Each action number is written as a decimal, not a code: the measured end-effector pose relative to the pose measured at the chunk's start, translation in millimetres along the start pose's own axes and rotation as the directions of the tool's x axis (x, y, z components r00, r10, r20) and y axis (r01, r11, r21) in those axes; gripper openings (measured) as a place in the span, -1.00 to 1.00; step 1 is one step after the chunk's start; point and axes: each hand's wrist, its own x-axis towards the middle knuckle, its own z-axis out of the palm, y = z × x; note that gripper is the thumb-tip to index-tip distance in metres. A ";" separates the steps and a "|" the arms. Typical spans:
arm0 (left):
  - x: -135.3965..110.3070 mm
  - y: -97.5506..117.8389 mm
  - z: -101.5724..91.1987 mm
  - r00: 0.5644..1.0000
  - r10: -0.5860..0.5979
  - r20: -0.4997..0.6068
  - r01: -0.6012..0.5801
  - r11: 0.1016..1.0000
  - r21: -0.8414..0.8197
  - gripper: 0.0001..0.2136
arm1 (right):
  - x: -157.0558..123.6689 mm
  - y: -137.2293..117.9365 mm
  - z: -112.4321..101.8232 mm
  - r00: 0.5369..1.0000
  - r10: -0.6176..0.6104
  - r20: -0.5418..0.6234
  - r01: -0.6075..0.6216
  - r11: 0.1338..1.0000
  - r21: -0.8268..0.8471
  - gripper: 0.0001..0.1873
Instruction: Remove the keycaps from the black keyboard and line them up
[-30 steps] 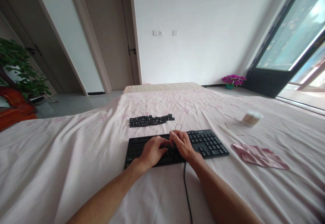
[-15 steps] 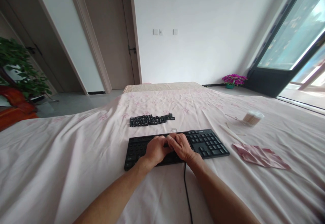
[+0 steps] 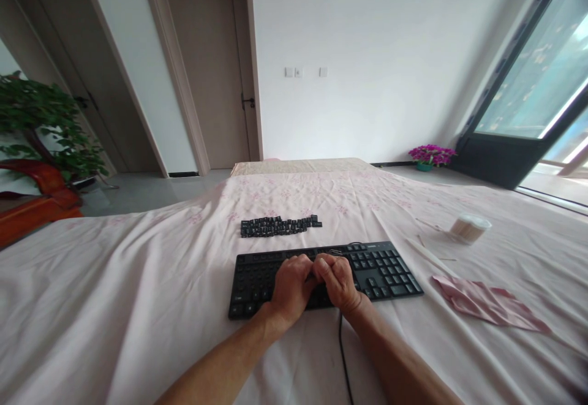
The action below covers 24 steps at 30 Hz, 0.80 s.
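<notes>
Covering mid-rows of the flat black plastic keyboard [image 3: 388, 268], left hand [image 3: 294, 283] and right hand [image 3: 340, 279] curl closed; contents unseen.

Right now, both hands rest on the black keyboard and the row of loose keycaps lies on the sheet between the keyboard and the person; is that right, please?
Not quite. The head view shows the loose keycaps lying beyond the keyboard, on its far side from the person. The left hand and right hand do rest on the keyboard.
</notes>
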 end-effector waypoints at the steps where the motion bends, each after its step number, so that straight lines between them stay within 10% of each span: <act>1: -0.5 0.5 -0.5 1.000 0.005 -0.006 -0.005 1.000 -0.014 -0.73 | -0.1 -0.8 0.6 1.000 0.004 -0.016 -0.004 1.000 0.020 -0.53; 8: -3.4 0.5 -2.3 0.999 -0.052 0.016 0.054 0.982 -0.180 -0.80 | 1.6 -5.0 6.1 0.991 0.069 -0.111 -0.057 0.992 0.114 -0.49; 19: 6.9 -23.8 -13.4 0.981 -0.186 -0.062 0.141 0.889 -0.436 -0.83 | 21.6 -11.6 -11.5 0.972 0.203 0.119 -0.230 0.925 0.301 -0.60; 24: 3.6 -44.6 -36.3 0.951 -0.292 -0.100 0.192 0.814 -0.549 -0.78 | 25.4 3.0 -22.6 0.967 0.184 0.178 -0.180 0.983 -0.035 -0.75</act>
